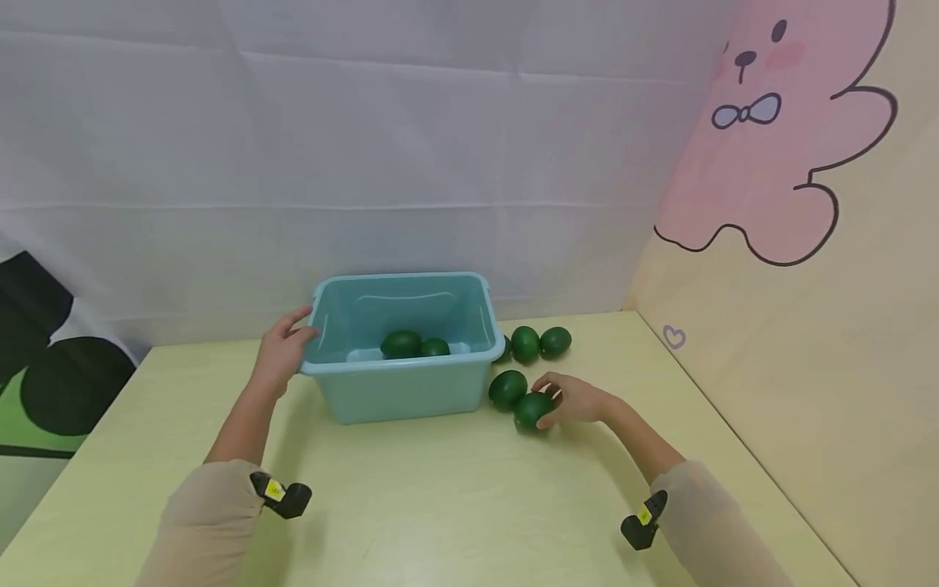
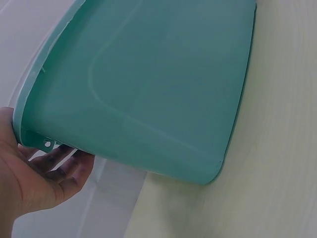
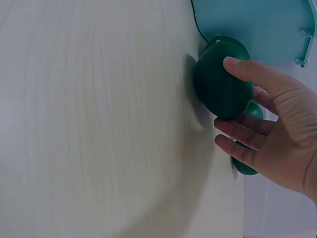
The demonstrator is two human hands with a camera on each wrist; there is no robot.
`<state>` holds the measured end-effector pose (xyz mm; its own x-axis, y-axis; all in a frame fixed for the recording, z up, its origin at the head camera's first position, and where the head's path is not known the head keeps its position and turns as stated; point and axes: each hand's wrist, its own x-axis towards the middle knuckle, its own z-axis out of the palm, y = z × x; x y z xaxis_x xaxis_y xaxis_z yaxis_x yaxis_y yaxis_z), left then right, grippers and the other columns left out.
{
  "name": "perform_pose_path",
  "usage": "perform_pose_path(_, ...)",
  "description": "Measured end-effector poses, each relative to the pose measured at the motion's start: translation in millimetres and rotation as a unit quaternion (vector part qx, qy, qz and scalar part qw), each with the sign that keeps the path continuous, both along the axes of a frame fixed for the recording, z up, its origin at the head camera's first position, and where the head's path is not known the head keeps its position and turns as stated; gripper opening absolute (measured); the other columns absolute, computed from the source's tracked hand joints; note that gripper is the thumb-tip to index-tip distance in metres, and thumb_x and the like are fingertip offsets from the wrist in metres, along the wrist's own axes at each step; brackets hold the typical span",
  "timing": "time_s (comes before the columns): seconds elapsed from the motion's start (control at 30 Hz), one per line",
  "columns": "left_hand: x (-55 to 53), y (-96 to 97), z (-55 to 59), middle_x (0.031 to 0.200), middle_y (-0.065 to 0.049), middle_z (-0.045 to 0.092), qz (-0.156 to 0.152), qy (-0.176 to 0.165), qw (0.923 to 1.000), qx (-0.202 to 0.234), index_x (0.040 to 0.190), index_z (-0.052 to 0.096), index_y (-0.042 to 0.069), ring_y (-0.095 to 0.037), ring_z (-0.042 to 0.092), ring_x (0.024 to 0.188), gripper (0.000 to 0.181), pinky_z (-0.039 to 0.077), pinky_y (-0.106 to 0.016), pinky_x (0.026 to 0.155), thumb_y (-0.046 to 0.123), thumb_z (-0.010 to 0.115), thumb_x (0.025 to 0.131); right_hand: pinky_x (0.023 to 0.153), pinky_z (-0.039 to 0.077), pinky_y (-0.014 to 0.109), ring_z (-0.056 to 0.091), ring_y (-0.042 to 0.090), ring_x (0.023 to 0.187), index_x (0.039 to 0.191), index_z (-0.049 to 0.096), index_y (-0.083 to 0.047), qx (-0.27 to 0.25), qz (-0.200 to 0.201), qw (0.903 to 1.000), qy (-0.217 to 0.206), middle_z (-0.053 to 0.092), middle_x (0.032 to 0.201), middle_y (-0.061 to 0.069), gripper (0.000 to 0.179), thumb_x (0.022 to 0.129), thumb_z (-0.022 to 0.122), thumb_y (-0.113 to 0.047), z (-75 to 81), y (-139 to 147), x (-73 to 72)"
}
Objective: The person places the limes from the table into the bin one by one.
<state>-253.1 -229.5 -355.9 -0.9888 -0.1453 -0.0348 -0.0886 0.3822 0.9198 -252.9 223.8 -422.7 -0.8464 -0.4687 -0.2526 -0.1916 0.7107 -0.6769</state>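
Note:
A light blue plastic bin (image 1: 403, 395) stands on the table with two dark green avocados (image 1: 400, 344) lying inside. My left hand (image 1: 282, 350) grips the bin's left rim; in the left wrist view, its fingers (image 2: 74, 171) curl under the rim against the outer wall. To the right of the bin, my right hand (image 1: 579, 399) holds an avocado (image 3: 223, 82) between thumb and fingers, close over the table. Another avocado (image 1: 508, 390) sits right beside it, near the bin's front right corner.
Several more avocados (image 1: 525, 344) lie in a row behind, right of the bin, one partly hidden by it. A white cloth (image 1: 367, 163) hangs behind the table (image 1: 425, 505). On the right rises a cream wall panel (image 1: 822, 367) with a pink bear drawing.

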Motion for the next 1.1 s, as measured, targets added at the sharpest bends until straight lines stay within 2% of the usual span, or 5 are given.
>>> perform_pose_path(0.27,0.3,2.7,-1.5,0.148,-0.022,0.033,0.009,-0.008,0.9998,0.017,0.149,0.025,0.019,-0.039,0.044,0.120,0.056,0.046,-0.021,0.063,0.025,0.041,0.096,0.088,0.047,0.038,0.056,0.027,0.105,0.125,0.050,-0.010,-0.032,-0.018,0.9993,0.001,0.055,0.119,0.016,0.059,0.075,0.077,-0.027,12.6,15,-0.6)
perform_pose_path(0.57,-0.2,3.3,-2.0,0.148,-0.022,0.034,0.017,-0.007,0.9996,0.021,0.149,0.026,0.020,-0.038,0.044,0.122,0.055,0.046,-0.020,0.063,0.025,0.041,0.096,0.085,0.050,0.037,0.055,0.032,0.107,0.127,0.047,-0.006,-0.063,-0.022,0.9971,0.039,0.054,0.120,0.020,0.061,0.077,0.075,-0.028,32.3,22,-3.3)
perform_pose_path(0.8,0.9,3.4,-2.1,0.147,-0.022,0.034,0.010,-0.003,0.9998,0.015,0.149,0.025,0.020,-0.040,0.044,0.123,0.055,0.046,-0.022,0.065,0.026,0.040,0.097,0.083,0.050,0.034,0.055,0.031,0.106,0.130,0.046,-0.008,-0.088,-0.051,0.9931,0.059,0.053,0.120,0.019,0.062,0.079,0.074,-0.028,54.7,20,-8.1)
perform_pose_path(1.1,2.8,1.4,-1.9,0.148,-0.022,0.033,0.007,-0.002,0.9998,0.017,0.149,0.025,0.019,-0.040,0.042,0.126,0.055,0.047,-0.025,0.069,0.027,0.039,0.097,0.087,0.049,0.042,0.055,0.031,0.111,0.133,0.043,-0.010,-0.086,-0.074,0.9900,0.085,0.051,0.128,0.018,0.065,0.080,0.073,-0.032,86.4,6,-22.5)
